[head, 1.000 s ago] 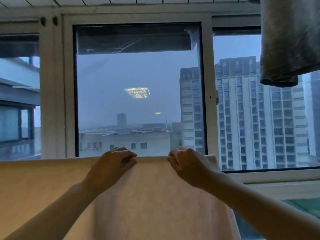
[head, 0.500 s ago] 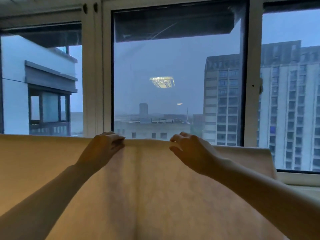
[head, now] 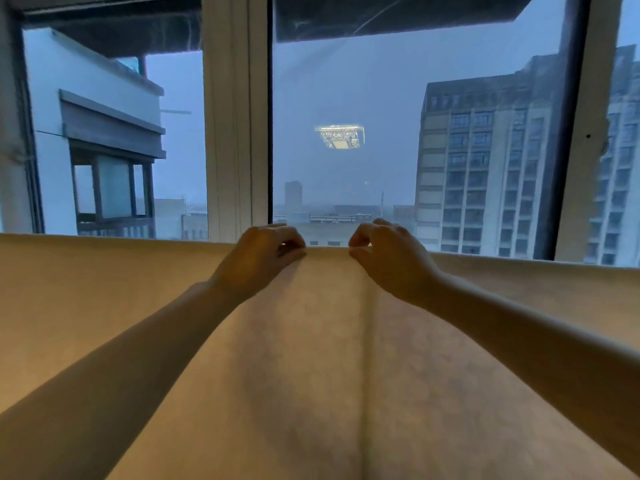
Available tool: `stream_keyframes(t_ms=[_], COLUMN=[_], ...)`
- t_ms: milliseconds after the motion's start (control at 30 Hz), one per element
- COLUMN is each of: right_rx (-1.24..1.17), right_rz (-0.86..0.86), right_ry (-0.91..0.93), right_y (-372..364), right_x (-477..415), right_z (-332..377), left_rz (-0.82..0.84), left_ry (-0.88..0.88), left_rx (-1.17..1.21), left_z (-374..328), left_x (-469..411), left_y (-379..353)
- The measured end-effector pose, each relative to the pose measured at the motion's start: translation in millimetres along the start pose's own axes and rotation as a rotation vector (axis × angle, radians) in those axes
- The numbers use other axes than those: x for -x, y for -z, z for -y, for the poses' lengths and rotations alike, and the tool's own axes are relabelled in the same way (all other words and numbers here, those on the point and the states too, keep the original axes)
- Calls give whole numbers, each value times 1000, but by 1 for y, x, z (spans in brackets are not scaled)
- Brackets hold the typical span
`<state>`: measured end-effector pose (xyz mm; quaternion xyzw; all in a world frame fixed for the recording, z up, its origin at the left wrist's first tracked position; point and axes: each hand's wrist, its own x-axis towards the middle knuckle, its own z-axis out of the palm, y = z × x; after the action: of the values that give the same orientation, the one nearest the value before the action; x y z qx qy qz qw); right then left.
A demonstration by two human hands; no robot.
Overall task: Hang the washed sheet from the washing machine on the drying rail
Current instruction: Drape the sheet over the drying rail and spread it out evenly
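while working along the top fold of the sheet (head: 311, 358), had brought the left hand (head: 258, 259) and right hand (head: 391, 261) closer together than half a second before, near each other but apart, either side of a crease (head: 363, 341) down the middle. pinched the fold with each, fingers curled over it and cloth nipped at the fingertips; held nothing else. had turned the head leftward too, so lost the grey cloth seen high on the right a second ago and gained sheet across the full width of the view. found the sheet draped level below the window (head: 235, 133), hanging down toward the camera; could not see the rail, presumably hidden under the fold. judged the hanging nearly done, with only smoothing and evening-out left. counted one sheet, two hands, one crease, one lamp reflection (head: 340, 136) in the glass.
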<state>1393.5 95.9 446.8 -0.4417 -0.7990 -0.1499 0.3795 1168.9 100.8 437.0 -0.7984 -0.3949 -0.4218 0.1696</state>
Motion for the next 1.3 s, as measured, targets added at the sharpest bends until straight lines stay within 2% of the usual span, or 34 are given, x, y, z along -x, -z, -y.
stream_keyframes(t_ms=[167,333,500,600,700,833,933,1000,1133,1300], right_rx=[37,55,-92,-201,-230,20,32,43,163,33], right_rz=[-110,-152,-134,-157,-246,-148,-83,-89,-88,-117], right_ry=[-33,-91,-244,-291,-207,-5,-10,27,180,130], right_y=[-11,-20,-11,2,13,5,7,6,2,8], right_x=[-1,-2,-9,-19,-13,9,3,2,11,2], right_z=[12,17,20,20,24,16,10,11,6,9], left_rz=[-4,-31,-32,-124,-256,-108,-100,-114,20,-32], left_ry=[26,11,34,22,57,-53,-43,27,88,181], left_rx=[-22,-90,-49,-24,82,-102,-127,-61,56,228], left_z=[52,58,55,42,37,46,50,56,72,75], left_x=[20,22,13,7,19,41,34,27,26,27], left_y=[24,28,23,29,35,23,23,26,31,37])
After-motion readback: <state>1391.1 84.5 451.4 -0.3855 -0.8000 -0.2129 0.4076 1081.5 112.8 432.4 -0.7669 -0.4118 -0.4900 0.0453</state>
